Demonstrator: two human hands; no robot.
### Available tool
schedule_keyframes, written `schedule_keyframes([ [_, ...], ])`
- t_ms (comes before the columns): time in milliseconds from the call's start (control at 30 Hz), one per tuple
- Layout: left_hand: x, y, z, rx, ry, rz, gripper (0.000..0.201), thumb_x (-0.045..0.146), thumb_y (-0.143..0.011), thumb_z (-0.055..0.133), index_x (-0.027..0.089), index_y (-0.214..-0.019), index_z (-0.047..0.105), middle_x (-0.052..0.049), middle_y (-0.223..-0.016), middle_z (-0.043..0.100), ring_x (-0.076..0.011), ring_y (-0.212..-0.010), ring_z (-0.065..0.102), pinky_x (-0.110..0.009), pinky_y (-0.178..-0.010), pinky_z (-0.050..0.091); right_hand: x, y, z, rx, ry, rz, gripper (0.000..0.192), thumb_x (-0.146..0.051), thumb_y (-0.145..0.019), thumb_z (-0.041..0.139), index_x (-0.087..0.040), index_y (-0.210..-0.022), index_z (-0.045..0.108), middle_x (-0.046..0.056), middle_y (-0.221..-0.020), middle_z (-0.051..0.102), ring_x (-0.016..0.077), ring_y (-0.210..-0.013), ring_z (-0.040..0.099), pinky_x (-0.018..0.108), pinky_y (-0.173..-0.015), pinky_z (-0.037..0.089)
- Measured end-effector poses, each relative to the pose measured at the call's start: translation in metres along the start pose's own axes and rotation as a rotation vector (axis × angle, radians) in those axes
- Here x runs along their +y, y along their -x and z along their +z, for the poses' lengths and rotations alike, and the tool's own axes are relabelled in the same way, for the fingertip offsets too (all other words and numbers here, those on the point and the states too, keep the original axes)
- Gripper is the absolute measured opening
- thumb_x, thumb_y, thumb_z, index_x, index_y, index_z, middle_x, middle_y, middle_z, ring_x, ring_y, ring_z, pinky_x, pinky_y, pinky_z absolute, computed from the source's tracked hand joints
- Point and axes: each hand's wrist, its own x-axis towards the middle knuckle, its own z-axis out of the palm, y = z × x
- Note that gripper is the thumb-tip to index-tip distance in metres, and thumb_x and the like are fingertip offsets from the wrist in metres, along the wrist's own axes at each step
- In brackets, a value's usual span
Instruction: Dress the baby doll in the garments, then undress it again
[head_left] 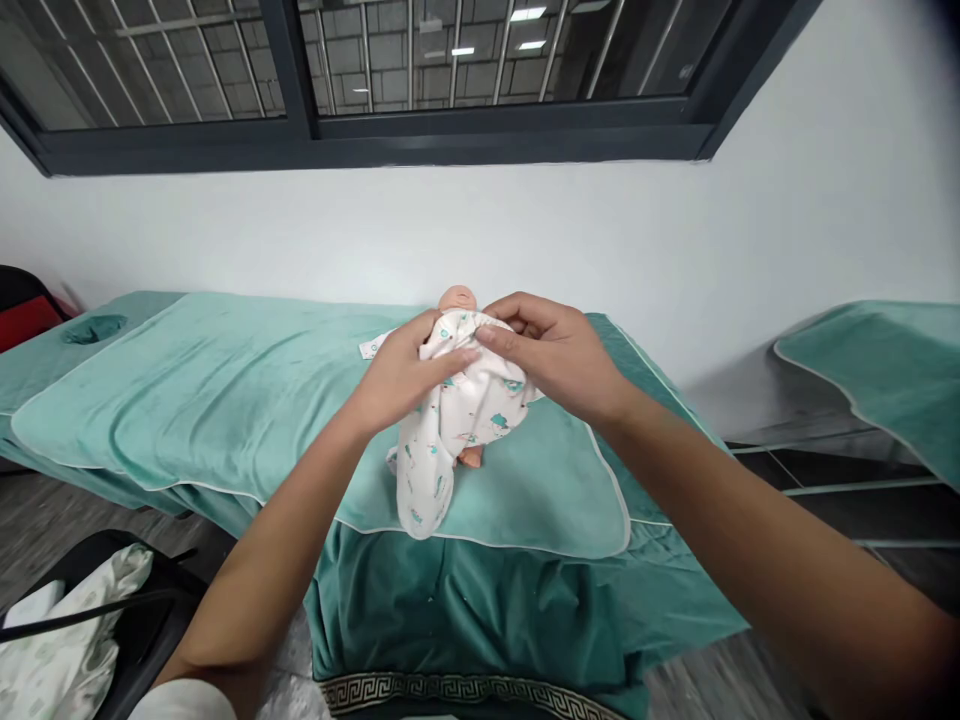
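Observation:
A baby doll point(457, 298) lies on the green towel-covered bed, its head showing just above the clothing. White baby clothes point(491, 400) with a small green print cover its body, and one leg part hangs toward the bed's front edge. A bit of the doll's skin-coloured limb shows below the cloth. My left hand point(411, 368) grips the garment at its left side, thumb on top. At the upper right, my right hand point(556, 350) pinches the fabric between thumb and fingers. Some of the right fingertips are hidden by the hand itself.
A light green towel point(225, 390) spreads over the massage bed point(480, 600), which has a face hole point(94, 329) at the left. The wall and window frame point(450, 140) stand behind. Printed cloth point(82, 630) lies on a black chair at lower left. Another green-covered bed point(885, 360) is at right.

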Motion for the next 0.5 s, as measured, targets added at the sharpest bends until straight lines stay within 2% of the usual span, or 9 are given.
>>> schedule_keyframes([
  [67,-0.009,-0.003,-0.003,0.073,0.113,-0.031,0.027,0.041,-0.082,0.073,0.018,-0.088,0.061,0.001,-0.081,0.061,-0.0142,-0.075,0.06,-0.026,-0.069,0.049,0.001,0.002,-0.007,-0.108,-0.006,0.091,0.037,-0.056,-0.079,0.072,-0.02,-0.086,0.069,0.0,-0.075,0.064,0.0128,-0.065,0.057,0.024,-0.057,0.042],
  [133,-0.015,-0.004,-0.004,0.126,0.244,-0.05,0.029,0.043,-0.082,0.072,0.019,-0.09,0.059,0.001,-0.08,0.06,-0.0125,-0.072,0.06,-0.024,-0.067,0.048,0.004,0.005,-0.012,-0.342,-0.008,0.221,0.038,-0.056,-0.074,0.075,-0.019,-0.082,0.07,0.0,-0.072,0.064,0.0134,-0.062,0.057,0.024,-0.054,0.043],
  [200,-0.017,-0.004,-0.002,0.104,0.352,-0.097,0.033,0.045,-0.082,0.072,0.019,-0.096,0.06,0.0,-0.084,0.063,-0.013,-0.074,0.062,-0.024,-0.068,0.05,0.01,0.008,-0.014,-0.5,-0.001,0.321,0.037,-0.054,-0.071,0.078,-0.018,-0.078,0.071,0.0,-0.071,0.065,0.0148,-0.063,0.059,0.024,-0.053,0.044],
  [233,-0.018,-0.003,0.0,0.07,0.388,-0.136,0.036,0.047,-0.081,0.073,0.018,-0.1,0.061,-0.001,-0.087,0.065,-0.0139,-0.077,0.064,-0.025,-0.07,0.05,0.014,0.008,-0.013,-0.491,-0.013,0.337,0.036,-0.053,-0.071,0.078,-0.018,-0.077,0.071,0.001,-0.072,0.066,0.0155,-0.064,0.06,0.024,-0.054,0.045],
  [267,-0.018,-0.002,0.002,0.025,0.417,-0.181,0.04,0.047,-0.08,0.073,0.017,-0.104,0.062,-0.003,-0.09,0.067,-0.0152,-0.079,0.065,-0.025,-0.071,0.051,0.019,0.008,-0.012,-0.424,-0.047,0.33,0.035,-0.051,-0.072,0.078,-0.018,-0.078,0.071,0.001,-0.074,0.068,0.016,-0.066,0.062,0.024,-0.056,0.046],
  [367,-0.021,0.004,0.007,-0.173,0.445,-0.331,0.049,0.046,-0.074,0.079,0.015,-0.11,0.065,-0.007,-0.091,0.071,-0.0197,-0.081,0.068,-0.029,-0.072,0.053,0.035,0.004,-0.008,-0.123,-0.241,0.277,0.028,-0.046,-0.078,0.073,-0.019,-0.087,0.071,0.001,-0.081,0.07,0.018,-0.074,0.064,0.026,-0.063,0.049],
  [433,-0.025,0.008,0.007,-0.352,0.422,-0.429,0.05,0.043,-0.07,0.083,0.013,-0.107,0.069,-0.009,-0.089,0.073,-0.0227,-0.081,0.068,-0.033,-0.072,0.053,0.044,0.0,-0.007,0.019,-0.345,0.267,0.023,-0.043,-0.079,0.071,-0.021,-0.085,0.07,0.001,-0.081,0.071,0.0192,-0.076,0.065,0.027,-0.064,0.049],
  [467,-0.028,0.009,0.007,-0.408,0.415,-0.46,0.048,0.042,-0.069,0.084,0.012,-0.103,0.07,-0.01,-0.089,0.073,-0.0235,-0.081,0.069,-0.034,-0.073,0.053,0.047,-0.001,-0.007,0.066,-0.375,0.268,0.021,-0.042,-0.079,0.07,-0.022,-0.083,0.069,0.001,-0.081,0.071,0.0197,-0.077,0.065,0.027,-0.064,0.049],
  [500,-0.032,0.009,0.008,-0.416,0.426,-0.47,0.047,0.042,-0.068,0.084,0.011,-0.102,0.071,-0.011,-0.09,0.074,-0.0236,-0.082,0.069,-0.034,-0.074,0.053,0.05,-0.002,-0.007,0.099,-0.397,0.272,0.021,-0.043,-0.079,0.071,-0.022,-0.081,0.069,0.002,-0.081,0.071,0.02,-0.077,0.065,0.027,-0.064,0.049],
])
